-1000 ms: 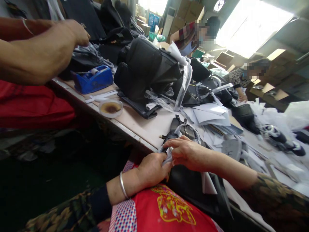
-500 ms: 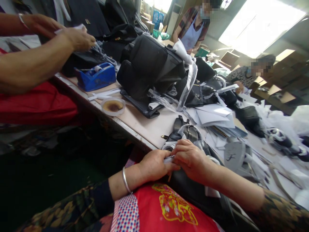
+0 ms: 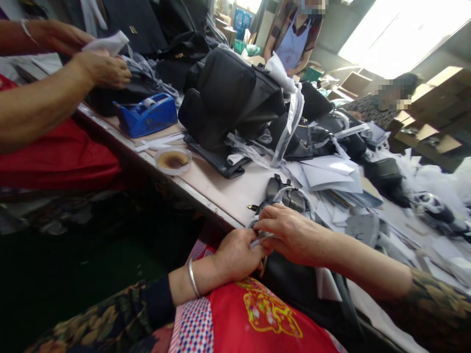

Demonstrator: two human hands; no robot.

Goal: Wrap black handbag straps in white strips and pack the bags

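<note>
A black leather backpack (image 3: 294, 284) lies at the table edge against my lap, its top handle wrapped in clear plastic. My left hand (image 3: 239, 252), with a silver bangle at the wrist, is closed on a whitish wrapping strip (image 3: 259, 240) at the near side of the bag. Bent over the same strip from the right, my right hand (image 3: 290, 235) pinches it with thumb and fingers. What lies under the strip is hidden by my fingers. A small gold-coloured zip pull (image 3: 252, 208) sticks out just beyond them.
Left on the table stand a blue tape dispenser (image 3: 149, 115) and a round dish (image 3: 172, 161) with brown residue. A large black bag (image 3: 224, 98) sits behind, white sheets (image 3: 331, 174) to the right. A co-worker's hands (image 3: 99, 63) hold white paper at upper left.
My right hand has shifted slightly up and left over the strip, while my left hand stays almost in place. The co-worker's nearer hand has drawn left, and more of their white paper shows.
</note>
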